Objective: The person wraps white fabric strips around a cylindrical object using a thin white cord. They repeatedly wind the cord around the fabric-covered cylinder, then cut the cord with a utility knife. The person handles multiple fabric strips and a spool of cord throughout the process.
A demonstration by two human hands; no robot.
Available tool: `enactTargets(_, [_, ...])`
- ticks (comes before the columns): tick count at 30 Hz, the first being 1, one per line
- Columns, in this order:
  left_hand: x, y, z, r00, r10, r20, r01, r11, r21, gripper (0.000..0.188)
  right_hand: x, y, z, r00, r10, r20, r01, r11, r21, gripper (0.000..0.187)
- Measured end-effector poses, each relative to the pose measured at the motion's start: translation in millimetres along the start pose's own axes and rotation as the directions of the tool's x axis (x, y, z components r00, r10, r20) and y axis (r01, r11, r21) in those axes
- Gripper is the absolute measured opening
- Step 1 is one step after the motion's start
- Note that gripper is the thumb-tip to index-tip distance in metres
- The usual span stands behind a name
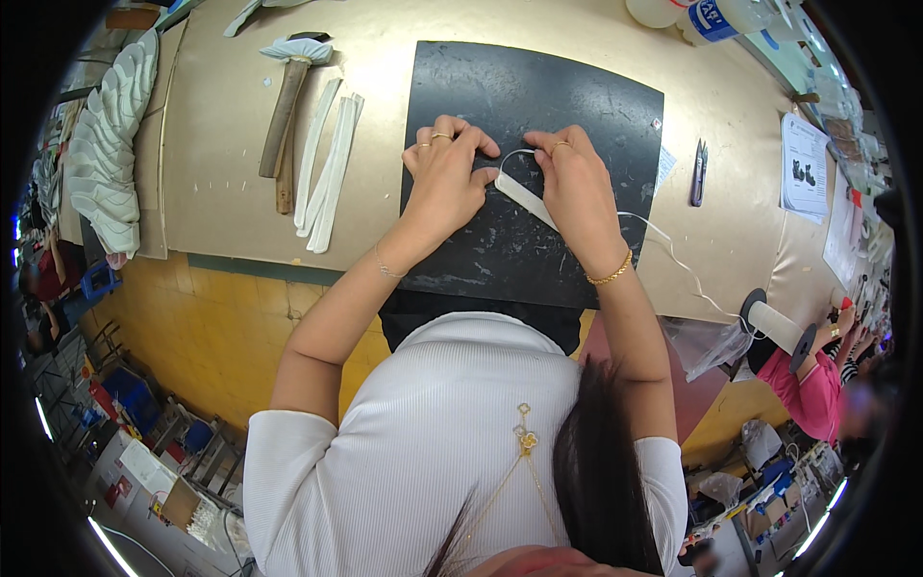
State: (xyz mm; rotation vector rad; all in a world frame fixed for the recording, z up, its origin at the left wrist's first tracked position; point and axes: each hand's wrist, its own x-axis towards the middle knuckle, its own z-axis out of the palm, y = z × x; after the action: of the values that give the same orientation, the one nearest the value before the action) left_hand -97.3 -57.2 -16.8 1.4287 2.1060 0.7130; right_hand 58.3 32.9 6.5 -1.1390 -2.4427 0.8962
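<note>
White strip [524, 199] lies aslant on the black mat [538, 264], at the middle of the worktop's [216, 212] near edge; one end sits between the hands, the other runs under the right hand [577, 183]. Left hand [447, 178]: thumb tip at the strip's exposed end, index finger held a little apart from it, remaining fingers curled. Right hand: thumb and index nearly closed, apparently pinching the white cord [658, 229], which loops up from the strip's end. Cord reappears right of the wrist and runs to the spool [774, 323] at the worktop's near right corner.

Left of mat: loose white strips [332, 178] beside wooden handles [280, 125]. Along left edge: overlapping row of pale pieces [111, 144]. Toward right edge: snips [699, 175], then printed sheet [805, 168]. Far right corner: bottles [723, 19].
</note>
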Motion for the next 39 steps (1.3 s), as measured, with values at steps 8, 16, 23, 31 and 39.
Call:
enactTargets(8, [2,4,-3,0.999,-0.042,-0.003,0.042,0.999,0.006,0.029,-17,-8,-10,0.998,0.056,0.016,-0.056,0.998,0.001,0.017])
enactTargets(16, [6,6,-6,0.996,-0.081,0.032,0.081,0.997,-0.005,0.03,-23,-13,-3,0.995,-0.041,-0.092,0.031,0.993,-0.115,0.013])
enactTargets(23, [5,7,-5,0.996,-0.076,0.042,0.076,0.997,0.012,0.03,-36,-17,3,0.985,-0.145,-0.096,0.131,0.982,-0.132,0.009])
enactTargets(31, [2,6,-5,1.0,-0.023,0.013,0.023,1.0,-0.011,0.027,-40,-13,3,0.977,-0.173,-0.122,0.153,0.976,-0.155,0.007])
enactTargets(39, [-30,-23,-6,0.866,0.483,-0.13,-0.493,0.869,-0.053,0.021,-39,-7,4,0.993,-0.068,-0.1,0.066,0.997,-0.029,0.008])
